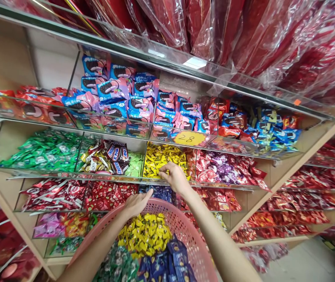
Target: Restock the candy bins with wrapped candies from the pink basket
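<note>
My right hand [173,177] is in the shelf compartment of yellow-wrapped candies [158,154], its fingers curled together at their surface. Whatever those fingers may hold is hidden. Over the far rim of a pink perforated basket [192,231] is my left hand [138,203], fingers stretched out, with nothing visible in it. I cannot tell whether it touches the rim. Inside the basket lie a heap of yellow candies [145,235], dark green wrapped ones [117,262] and dark blue wrapped ones [177,254].
Clear panels divide the shelves. Green candies [46,149], chocolate bars [117,156] and purple-and-red candies [223,166] flank the yellow ones. Above sit blue-and-pink biscuit packs [113,90] and a yellow "28" label [189,138]. The glass shelf edge [120,178] runs below my right hand.
</note>
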Tool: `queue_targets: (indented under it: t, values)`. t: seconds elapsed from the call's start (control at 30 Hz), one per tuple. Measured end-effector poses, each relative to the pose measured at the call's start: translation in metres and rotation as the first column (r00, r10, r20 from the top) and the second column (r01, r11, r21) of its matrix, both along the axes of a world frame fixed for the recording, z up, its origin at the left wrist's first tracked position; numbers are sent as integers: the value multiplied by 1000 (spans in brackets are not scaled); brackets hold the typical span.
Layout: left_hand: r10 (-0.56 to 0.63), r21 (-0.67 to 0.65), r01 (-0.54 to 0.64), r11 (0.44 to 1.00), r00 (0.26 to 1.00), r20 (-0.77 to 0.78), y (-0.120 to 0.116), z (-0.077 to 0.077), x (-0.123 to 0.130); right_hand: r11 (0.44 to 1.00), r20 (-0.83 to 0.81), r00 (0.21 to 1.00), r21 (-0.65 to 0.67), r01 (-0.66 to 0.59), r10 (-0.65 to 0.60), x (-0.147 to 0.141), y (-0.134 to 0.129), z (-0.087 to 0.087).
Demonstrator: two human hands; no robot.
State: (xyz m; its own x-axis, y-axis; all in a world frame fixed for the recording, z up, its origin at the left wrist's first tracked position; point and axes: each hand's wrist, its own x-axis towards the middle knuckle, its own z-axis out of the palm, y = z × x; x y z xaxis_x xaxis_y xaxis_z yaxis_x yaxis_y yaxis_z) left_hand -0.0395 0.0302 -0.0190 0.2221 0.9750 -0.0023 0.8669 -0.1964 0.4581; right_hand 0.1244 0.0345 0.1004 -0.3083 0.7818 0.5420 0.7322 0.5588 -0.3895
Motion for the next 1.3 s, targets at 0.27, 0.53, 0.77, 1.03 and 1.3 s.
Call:
queue_targets:
  t: [0.27, 0.53, 0.77, 1.03, 1.3]
  values:
    - [-4, 24, 4, 1000, 1000, 11, 0, 0, 0, 977, 228, 967, -203, -70, 116, -8, 32, 3]
    - [5, 14, -5, 1000, 1000, 25, -1, -2, -1, 998, 176, 983, -53, -44, 53, 5, 26, 2]
    - [3, -1, -3, 1000, 1000, 15, -2, 1, 0, 990, -243, 960, 10, -138, 136, 11, -24, 14]
    - [7, -8, -7, 1000, 1000, -7, -1, 0, 0, 820, -354, 912, -444, -360, 209, 5, -63, -77]
    - [9, 12, -9, 1000, 1000, 4, -3, 2, 2, 876, -261, 964, -450, -173, 57, -8, -31, -148]
